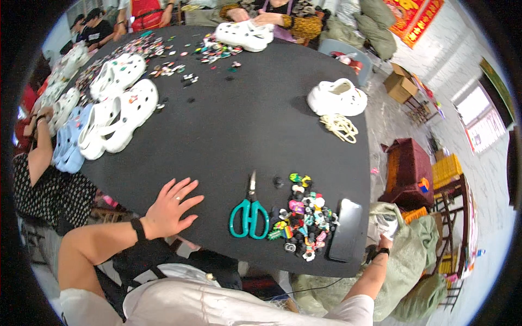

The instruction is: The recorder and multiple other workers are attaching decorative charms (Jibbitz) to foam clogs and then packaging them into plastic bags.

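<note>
My left hand [173, 211] lies on the black table [244, 114] near its front edge, fingers spread and nothing in them. My right hand [385, 242] reaches down into the mouth of a pale green woven sack [405, 261] beside the table. Something white [382, 225] shows at the sack's mouth by that hand; its fingers are hidden there. Teal-handled scissors [250, 212] lie with blades pointing away from me. To their right is a pile of colourful shoe charms [308, 220], and beside that a dark phone [346, 230].
White clogs [337, 98] stand at the right with a bundle of cream cord [340, 127]. More white clogs [120, 115] and blue clogs [72, 138] line the left. Loose charms [130, 48] spread at the far left. Several people sit around; one handles white clogs [244, 36] across the table.
</note>
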`<action>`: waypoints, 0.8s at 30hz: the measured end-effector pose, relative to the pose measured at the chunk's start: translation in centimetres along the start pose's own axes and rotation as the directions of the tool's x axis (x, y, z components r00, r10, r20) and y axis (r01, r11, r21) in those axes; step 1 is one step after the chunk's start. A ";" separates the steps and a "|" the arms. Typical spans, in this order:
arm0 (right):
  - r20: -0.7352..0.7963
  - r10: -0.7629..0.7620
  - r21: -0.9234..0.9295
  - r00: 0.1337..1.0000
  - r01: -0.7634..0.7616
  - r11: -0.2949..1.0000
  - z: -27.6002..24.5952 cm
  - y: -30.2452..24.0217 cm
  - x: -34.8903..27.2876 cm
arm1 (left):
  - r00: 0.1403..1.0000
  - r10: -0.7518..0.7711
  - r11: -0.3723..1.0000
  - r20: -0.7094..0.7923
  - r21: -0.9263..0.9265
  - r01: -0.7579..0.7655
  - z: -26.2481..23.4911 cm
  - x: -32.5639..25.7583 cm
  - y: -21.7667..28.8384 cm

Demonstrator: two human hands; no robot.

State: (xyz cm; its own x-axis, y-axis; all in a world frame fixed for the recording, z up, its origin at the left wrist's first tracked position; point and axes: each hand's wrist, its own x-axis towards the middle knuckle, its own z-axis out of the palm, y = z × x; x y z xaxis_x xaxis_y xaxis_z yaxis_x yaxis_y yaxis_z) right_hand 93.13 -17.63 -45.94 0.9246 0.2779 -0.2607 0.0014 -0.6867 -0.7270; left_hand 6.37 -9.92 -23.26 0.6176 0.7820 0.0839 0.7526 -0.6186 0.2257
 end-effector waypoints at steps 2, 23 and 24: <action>0.033 0.092 -0.041 0.995 -0.091 0.995 -1.9 -1.2 1.1 | 0.999 -0.002 1.000 -0.032 -0.030 0.001 0.5 -0.1 -0.3; -0.134 -0.794 0.386 0.593 0.769 0.509 -33.5 -23.3 -33.2 | 0.976 0.117 0.993 -0.186 0.044 -0.111 1.4 -1.4 -1.4; -0.062 -0.754 0.541 0.654 0.657 0.525 -34.7 -25.2 -36.2 | 0.973 0.119 0.993 -0.198 0.041 -0.113 1.6 -1.4 -1.6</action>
State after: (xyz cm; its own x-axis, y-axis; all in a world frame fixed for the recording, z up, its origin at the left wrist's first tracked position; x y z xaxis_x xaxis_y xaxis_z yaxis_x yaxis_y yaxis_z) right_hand 72.85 -33.67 3.84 0.6274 0.6576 0.4171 0.4022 0.1849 -0.8967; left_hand 4.66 -10.16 -25.32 0.6448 0.7026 0.3009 0.6871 -0.7053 0.1745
